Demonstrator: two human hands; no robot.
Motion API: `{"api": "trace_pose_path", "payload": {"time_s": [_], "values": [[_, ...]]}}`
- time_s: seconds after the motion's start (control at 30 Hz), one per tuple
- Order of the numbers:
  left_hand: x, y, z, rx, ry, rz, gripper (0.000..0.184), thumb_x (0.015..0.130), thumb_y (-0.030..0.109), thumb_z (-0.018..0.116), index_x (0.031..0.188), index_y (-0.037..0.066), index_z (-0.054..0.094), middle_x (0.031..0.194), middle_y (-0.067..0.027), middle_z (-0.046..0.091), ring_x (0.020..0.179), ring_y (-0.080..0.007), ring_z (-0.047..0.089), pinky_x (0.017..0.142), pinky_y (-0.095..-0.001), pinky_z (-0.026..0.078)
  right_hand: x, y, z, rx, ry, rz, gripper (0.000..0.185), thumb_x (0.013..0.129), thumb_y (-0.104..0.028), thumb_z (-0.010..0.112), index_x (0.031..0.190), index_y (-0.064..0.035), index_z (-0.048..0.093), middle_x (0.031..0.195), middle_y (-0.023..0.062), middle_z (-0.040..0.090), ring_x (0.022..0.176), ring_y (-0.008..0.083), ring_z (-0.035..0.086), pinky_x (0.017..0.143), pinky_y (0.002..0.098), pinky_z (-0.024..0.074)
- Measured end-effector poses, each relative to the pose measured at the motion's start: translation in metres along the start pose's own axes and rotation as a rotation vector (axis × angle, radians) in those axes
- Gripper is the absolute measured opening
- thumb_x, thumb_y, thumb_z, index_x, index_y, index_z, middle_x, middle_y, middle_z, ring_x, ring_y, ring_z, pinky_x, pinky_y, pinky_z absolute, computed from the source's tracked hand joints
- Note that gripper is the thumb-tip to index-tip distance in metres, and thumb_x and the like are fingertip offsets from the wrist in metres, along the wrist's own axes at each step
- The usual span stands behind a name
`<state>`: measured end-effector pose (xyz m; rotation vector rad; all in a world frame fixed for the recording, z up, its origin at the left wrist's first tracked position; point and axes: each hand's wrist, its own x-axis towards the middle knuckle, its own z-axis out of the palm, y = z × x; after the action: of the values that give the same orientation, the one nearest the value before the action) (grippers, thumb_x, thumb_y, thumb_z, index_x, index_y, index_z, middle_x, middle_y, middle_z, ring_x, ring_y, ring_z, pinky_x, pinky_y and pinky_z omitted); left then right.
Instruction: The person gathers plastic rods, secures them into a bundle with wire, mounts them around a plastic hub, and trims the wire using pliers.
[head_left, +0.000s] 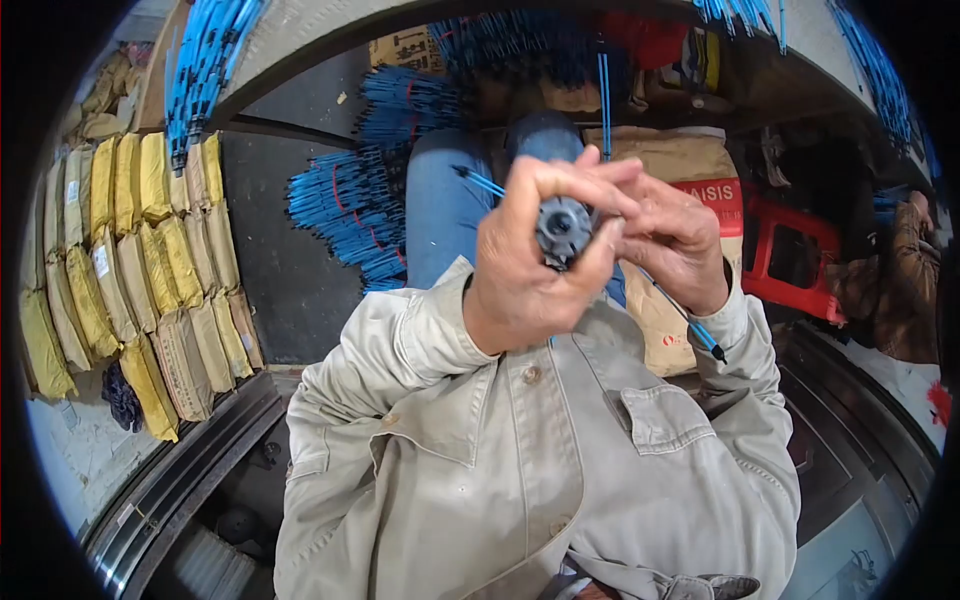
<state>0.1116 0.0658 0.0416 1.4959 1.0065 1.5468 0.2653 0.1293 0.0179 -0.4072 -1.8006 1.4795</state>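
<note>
My left hand (535,260) is wrapped round a dark grey, round, notched part (565,232) with a hole in its middle. A thin blue rod (482,181) with a black tip sticks out beside its fingers at the upper left. Close against it on the right, my right hand (675,235) has its fingers pressed together; what they pinch is hidden. From under this hand a blue rod with a black end (705,338) slants down to the right. Two upright blue rods (605,100) show just above the hands.
Bundles of blue rods (345,215) lie left of my knees, with more along the top. Yellow and tan wrapped packages (130,260) are stacked at the left. A brown paper sack (670,160), a red plastic stool (790,255) and another person's brown sleeve (908,290) are on the right.
</note>
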Motion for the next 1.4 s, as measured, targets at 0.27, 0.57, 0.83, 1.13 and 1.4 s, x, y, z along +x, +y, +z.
{"api": "trace_pose_path", "payload": {"time_s": [0.27,0.57,0.83,1.13,1.4], "values": [[0.01,0.035,-0.083,0.251,0.121,0.163,0.026,0.08,-0.012,0.052,0.099,0.001,0.041,0.094,-0.0155,0.061,0.109,-0.0354,0.054,0.103,-0.0514,0.027,0.084,0.013,0.062,0.125,-0.105,-0.219,0.014,0.074,0.002,0.067,0.087,-0.0004,0.063,0.078,0.0061,0.058,0.072,0.0143,0.055,0.062,0.025,0.0436],[-0.036,0.036,-0.106,0.304,-0.052,0.034,0.026,0.078,-0.009,0.056,0.097,0.002,0.043,0.093,-0.0136,0.061,0.11,-0.0337,0.054,0.103,-0.0506,0.028,0.088,-0.013,0.059,0.166,-0.253,0.094,0.009,0.076,0.001,0.061,0.084,0.0033,0.063,0.084,0.0088,0.058,0.077,0.016,0.056,0.068,0.0271,0.0446],[-0.038,0.033,-0.103,0.266,0.001,-0.044,0.028,0.075,-0.005,0.062,0.097,-0.001,0.044,0.087,-0.0093,0.06,0.104,-0.0312,0.059,0.098,-0.0476,0.037,0.104,-0.013,0.061,-0.028,-0.348,-0.27,0.014,0.076,-0.009,0.067,0.083,0.001,0.061,0.077,0.0084,0.058,0.073,0.0181,0.056,0.064,0.0282,0.0442],[-0.041,0.036,-0.104,0.282,-0.011,-0.039,0.035,0.076,-0.005,0.062,0.102,0.001,0.039,0.09,-0.0088,0.052,0.084,-0.0168,0.053,0.082,-0.0331,0.04,0.095,-0.018,0.074,-0.155,-0.252,-0.384,0.014,0.072,-0.009,0.068,0.079,-0.0036,0.058,0.074,0.0077,0.058,0.069,0.0211,0.058,0.057,0.0295,0.0442],[-0.044,0.034,-0.106,0.296,-0.044,-0.055,0.039,0.077,-0.001,0.063,0.106,0.001,0.036,0.094,-0.0087,0.049,0.079,-0.0102,0.047,0.074,-0.025,0.041,0.091,-0.013,0.082,-0.147,-0.219,-0.445,0.016,0.069,-0.004,0.068,0.082,-0.0029,0.058,0.075,0.0086,0.058,0.069,0.0231,0.06,0.055,0.0302,0.0454]]}}
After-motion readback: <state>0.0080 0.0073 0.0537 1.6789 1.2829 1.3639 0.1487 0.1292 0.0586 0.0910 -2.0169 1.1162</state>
